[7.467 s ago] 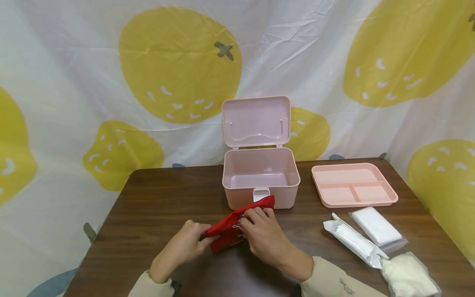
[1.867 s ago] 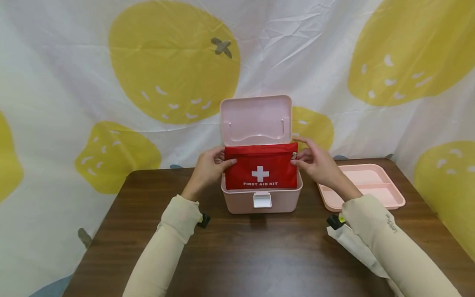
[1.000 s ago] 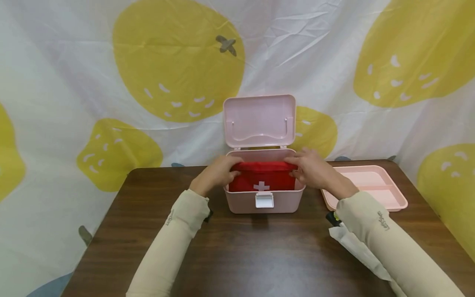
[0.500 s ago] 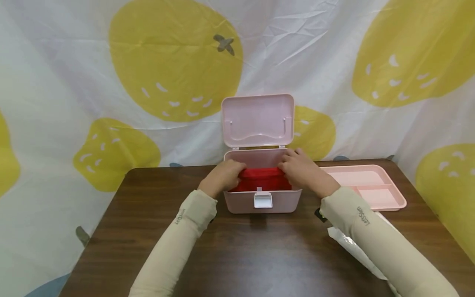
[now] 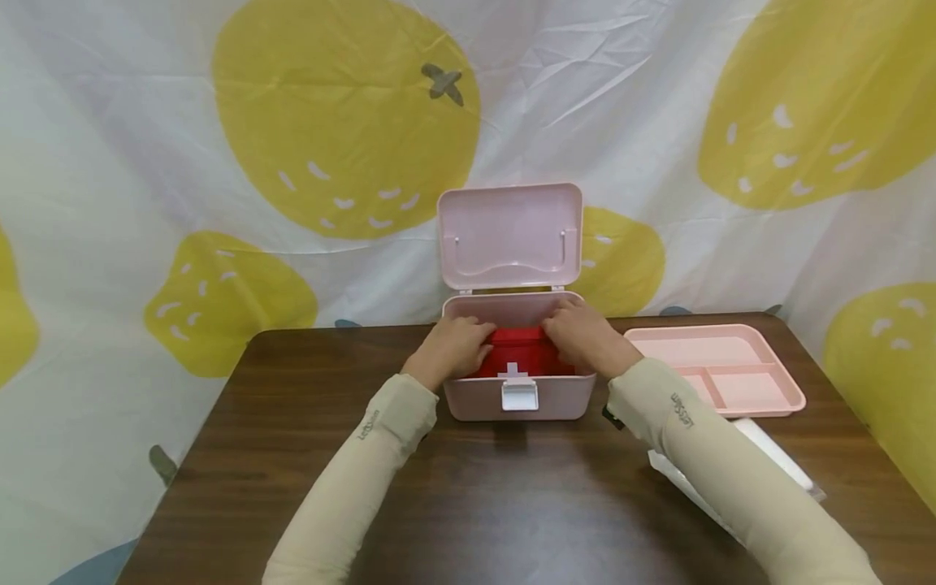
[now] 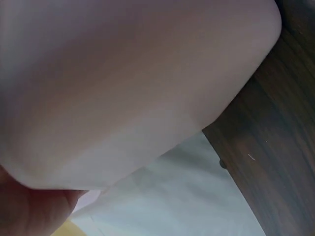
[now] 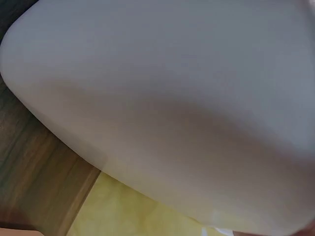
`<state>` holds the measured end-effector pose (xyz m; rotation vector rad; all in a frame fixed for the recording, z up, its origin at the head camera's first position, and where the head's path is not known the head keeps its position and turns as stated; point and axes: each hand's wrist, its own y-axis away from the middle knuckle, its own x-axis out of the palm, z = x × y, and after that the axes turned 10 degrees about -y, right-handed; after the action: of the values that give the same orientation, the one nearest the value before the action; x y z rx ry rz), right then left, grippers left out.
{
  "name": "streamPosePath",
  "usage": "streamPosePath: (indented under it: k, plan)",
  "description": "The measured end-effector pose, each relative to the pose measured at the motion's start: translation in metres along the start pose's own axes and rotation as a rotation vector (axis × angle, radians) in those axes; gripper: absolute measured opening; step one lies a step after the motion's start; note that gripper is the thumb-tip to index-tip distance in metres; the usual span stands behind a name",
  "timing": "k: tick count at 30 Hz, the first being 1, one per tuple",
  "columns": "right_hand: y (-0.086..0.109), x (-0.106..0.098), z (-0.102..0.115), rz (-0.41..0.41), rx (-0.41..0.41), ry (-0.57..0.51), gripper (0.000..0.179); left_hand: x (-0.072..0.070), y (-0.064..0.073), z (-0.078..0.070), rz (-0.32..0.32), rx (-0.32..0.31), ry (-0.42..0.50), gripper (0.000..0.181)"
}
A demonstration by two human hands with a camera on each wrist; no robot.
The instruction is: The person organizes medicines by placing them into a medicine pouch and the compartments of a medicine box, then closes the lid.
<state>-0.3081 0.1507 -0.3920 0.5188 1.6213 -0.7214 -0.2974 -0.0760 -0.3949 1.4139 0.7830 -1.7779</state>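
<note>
A red first aid pouch (image 5: 517, 351) with a white cross sits inside a pink plastic box (image 5: 475, 400), low between its walls. At the pouch's left end my left hand (image 5: 453, 345) reaches over the rim and grips it, fingers curled. My right hand (image 5: 582, 335) holds the right end likewise; its fingertips are hidden. The box's lid (image 5: 510, 236) stands raised at the back, and a white latch (image 5: 520, 396) hangs at the front. Both wrist views are mostly filled by the box's outer wall (image 6: 147, 98), with part of my left hand at a lower corner.
A pink divided tray (image 5: 695, 345) lies on the dark wooden table (image 5: 512, 504), right of the box. Under my right sleeve, a white packet (image 5: 778, 455) and a crinkled white wrapper (image 5: 680, 479) show partly. A fruit-print curtain (image 5: 351, 122) hangs close behind the table.
The pouch was handled above the table, then raised upright over the box and lowered into it by both hands. Since then my hands have moved inward and the pouch sits lower.
</note>
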Motion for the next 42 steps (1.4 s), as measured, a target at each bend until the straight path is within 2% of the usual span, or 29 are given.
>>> streamPosePath:
  k: [8,12,16,18,22,30,35,39,42]
  plan:
    - [-0.005,0.0,0.008,0.165,0.089,-0.017,0.015,-0.001,-0.003,-0.005,0.074,-0.028,-0.011,0.037]
    - [-0.006,0.002,0.008,0.175,0.109,-0.035,0.014,-0.001,-0.004,-0.006,0.088,-0.031,-0.009,0.036]
    - [-0.004,0.001,0.006,0.135,0.088,-0.058,0.01,-0.001,-0.006,-0.007,0.089,-0.033,0.004,0.037]
    - [-0.002,0.0,0.004,0.115,0.076,-0.076,0.011,-0.001,-0.006,-0.007,0.065,-0.031,0.017,0.036]
    - [0.001,-0.004,-0.001,0.068,0.033,-0.126,0.017,-0.002,-0.003,-0.007,-0.025,-0.028,0.082,0.028]
    - [0.022,-0.018,-0.007,-0.07,-0.017,-0.328,0.032,-0.016,0.009,-0.013,-0.184,-0.014,0.155,0.03]
    - [0.046,-0.034,-0.008,-0.145,-0.006,-0.411,0.04,-0.031,0.02,-0.023,-0.272,-0.012,0.204,0.031]
    - [0.074,-0.044,-0.01,-0.191,0.05,-0.469,0.048,-0.045,0.035,-0.035,-0.302,-0.013,0.305,0.033]
    - [0.098,-0.048,-0.015,-0.244,0.079,-0.48,0.049,-0.053,0.047,-0.045,-0.35,0.005,0.385,0.032]
